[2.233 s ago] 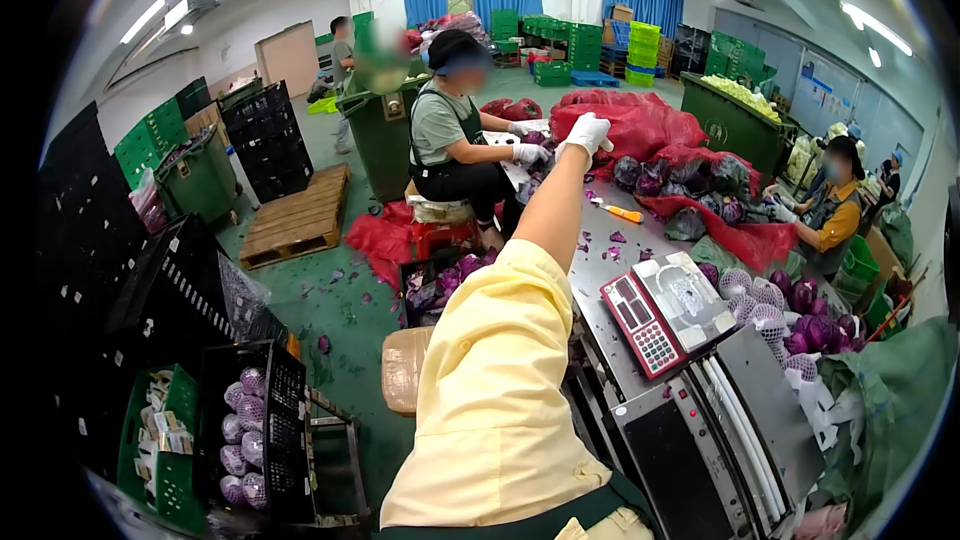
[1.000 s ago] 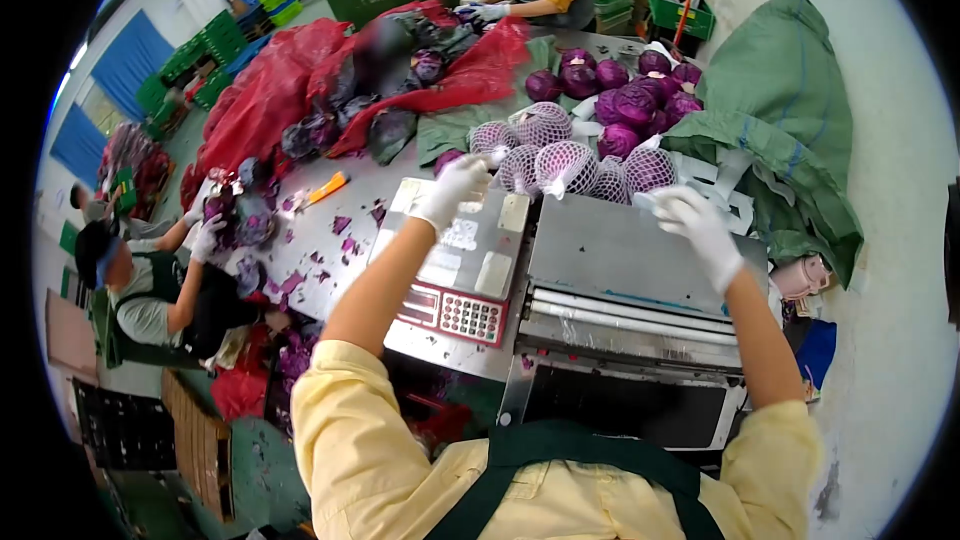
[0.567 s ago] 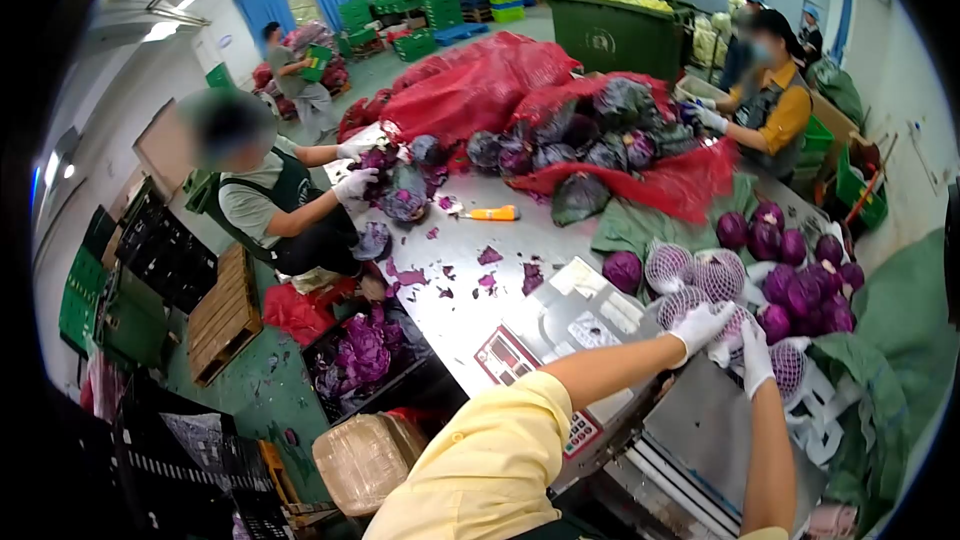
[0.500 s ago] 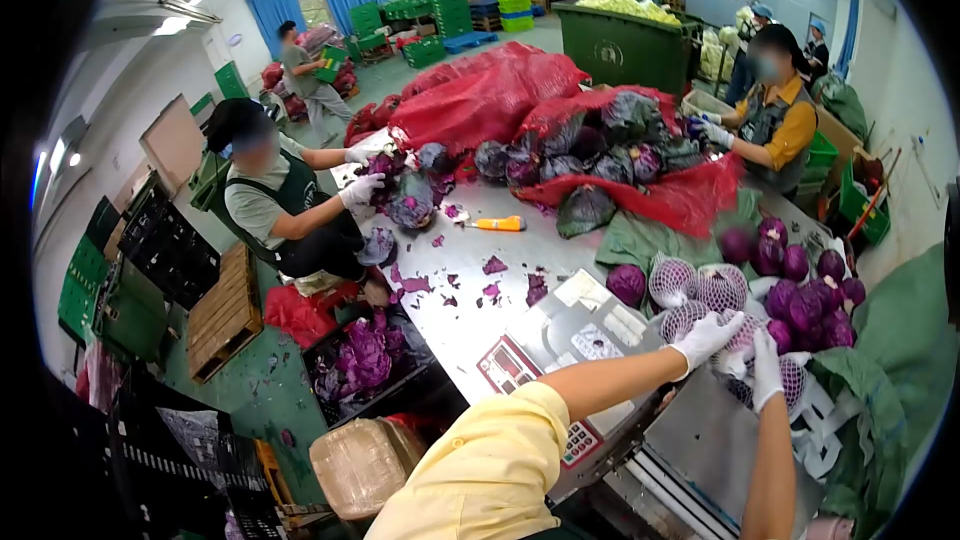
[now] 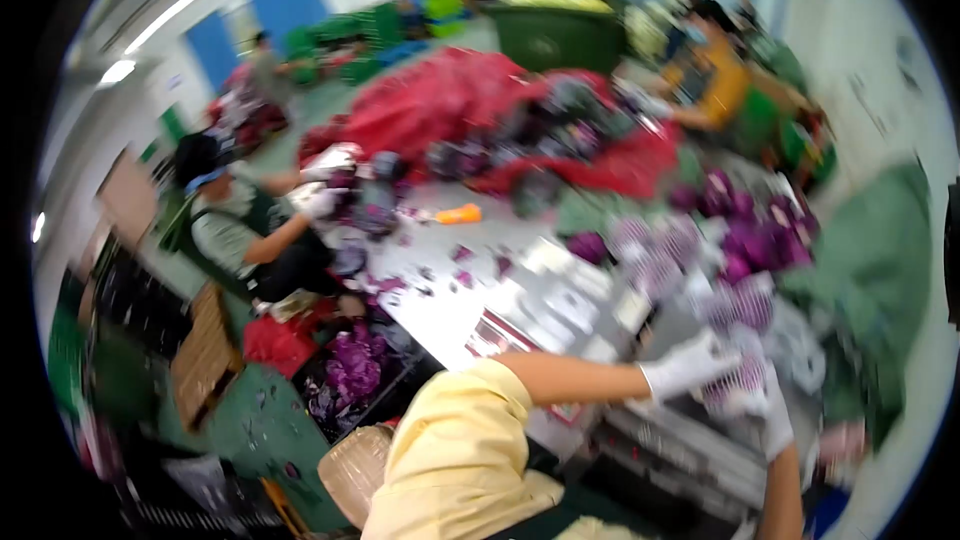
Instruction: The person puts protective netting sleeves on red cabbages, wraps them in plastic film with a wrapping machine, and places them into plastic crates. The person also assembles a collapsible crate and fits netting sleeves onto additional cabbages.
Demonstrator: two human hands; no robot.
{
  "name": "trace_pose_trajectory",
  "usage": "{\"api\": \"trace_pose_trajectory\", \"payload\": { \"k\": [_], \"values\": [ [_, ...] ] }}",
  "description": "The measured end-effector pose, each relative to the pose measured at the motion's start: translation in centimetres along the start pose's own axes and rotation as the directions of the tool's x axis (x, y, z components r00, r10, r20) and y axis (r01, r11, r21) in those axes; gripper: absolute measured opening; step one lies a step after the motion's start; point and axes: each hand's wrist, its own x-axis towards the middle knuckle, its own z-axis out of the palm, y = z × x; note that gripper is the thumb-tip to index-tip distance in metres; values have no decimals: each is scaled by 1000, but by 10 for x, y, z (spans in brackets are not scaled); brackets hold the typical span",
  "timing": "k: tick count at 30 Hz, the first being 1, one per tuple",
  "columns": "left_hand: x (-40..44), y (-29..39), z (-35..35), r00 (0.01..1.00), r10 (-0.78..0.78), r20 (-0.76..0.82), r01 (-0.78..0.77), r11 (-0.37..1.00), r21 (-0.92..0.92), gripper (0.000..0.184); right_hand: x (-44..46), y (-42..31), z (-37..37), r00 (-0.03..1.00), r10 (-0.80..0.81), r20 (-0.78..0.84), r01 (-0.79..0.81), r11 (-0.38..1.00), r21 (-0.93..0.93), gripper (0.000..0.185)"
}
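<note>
Blur softens the whole view. My left hand [image 5: 690, 365], in a white glove, is closed on the left side of a purple cabbage [image 5: 738, 375] in white foam netting. On the cabbage's right side, my right hand [image 5: 772, 410] has its gloved fingers closed round it. Both hands hold it above the steel wrapping machine [image 5: 655, 440]. More netted cabbages [image 5: 655, 250] lie just beyond the hands, with bare purple cabbages [image 5: 765, 230] behind them. To the left of my hands is the scale [image 5: 560, 305].
An orange-handled knife [image 5: 459, 214] and leaf scraps lie on the steel table [image 5: 420, 265]. Red mesh bags [image 5: 430, 105] cover its far side. One co-worker [image 5: 245, 225] sits at the left, another [image 5: 715, 75] at the far right. A crate of leaves [image 5: 355, 370] stands below the table.
My hands have drawn nearer to me, bringing a netted cabbage from the pile over the machine. The camera view has shifted and blurred.
</note>
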Motion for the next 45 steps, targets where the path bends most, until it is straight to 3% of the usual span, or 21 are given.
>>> {"api": "trace_pose_trajectory", "payload": {
  "k": [3,7,8,9,12,18,20,24,25,28,30,31,32,33,34,35,37,41,42,43,45],
  "values": [
    [-18,-5,21,988,130,-85,-113,978,176,65,-37,10,-16,955,287,-71,-271,947,174,42],
    [-10,-20,21,989,92,-114,-66,974,216,59,-58,5,-31,987,78,-138,-126,913,-389,43],
    [-3,-30,19,969,152,-196,-113,974,196,61,-64,-24,-17,912,273,-306,-383,831,-403,45],
    [10,-38,14,968,157,-197,-145,986,78,61,-52,-3,-48,969,59,-241,-210,715,-666,45],
    [11,-9,17,990,-5,-138,-23,980,-198,53,-33,-4,-69,979,-132,-154,-50,579,-814,41],
    [31,-35,39,1000,-9,-27,1,966,-258,51,35,5,-72,999,-27,44,50,348,-936,37],
    [28,-22,41,996,-47,-78,25,963,-269,49,78,14,-88,831,-522,189,236,23,-972,42],
    [22,-29,32,970,-94,-223,17,945,-327,47,112,-21,-104,850,-361,-384,-249,367,-896,45],
    [15,-23,28,968,-58,-244,-13,960,-280,43,111,-28,-100,933,-340,-121,24,393,-919,38],
    [0,-25,18,965,-22,-260,-37,975,-219,39,54,-56,-55,997,72,-40,-79,710,-700,35],
    [-14,-5,21,982,-74,-175,24,963,-270,42,22,-39,-53,999,31,-18,-35,794,-606,34],
    [-1,-18,21,990,131,-62,-138,981,-139,43,12,-20,-54,988,-154,31,145,808,-572,37],
    [14,-29,23,953,295,65,-295,955,-1,44,-4,-6,-48,985,-173,18,163,879,-447,41],
    [-12,-13,43,979,194,-66,-196,980,-21,45,-16,3,-42,996,-85,-20,74,943,-324,45],
    [-7,-19,49,988,157,10,-151,966,-212,46,-23,24,-43,998,54,-29,-53,998,35,43],
    [15,-26,49,951,249,183,-239,968,-79,53,-32,14,-27,986,163,-17,-140,887,440,42],
    [-10,7,62,996,-26,88,39,987,-153,70,-38,18,-35,966,256,-41,-215,880,424,51],
    [1,-14,65,992,3,128,37,950,-309,72,-61,19,-63,964,265,-33,-237,904,356,47],
    [-25,2,50,996,64,69,-67,997,44,68,-73,9,-70,984,-35,-176,-30,936,-350,41],
    [-47,11,37,990,135,29,-135,908,397,64,-85,-7,-74,931,-354,-87,90,454,-886,38],
    [-67,-7,-5,839,494,230,-463,422,779,54,-127,-55,-67,939,-341,43,137,255,-957,57]
  ]
}}
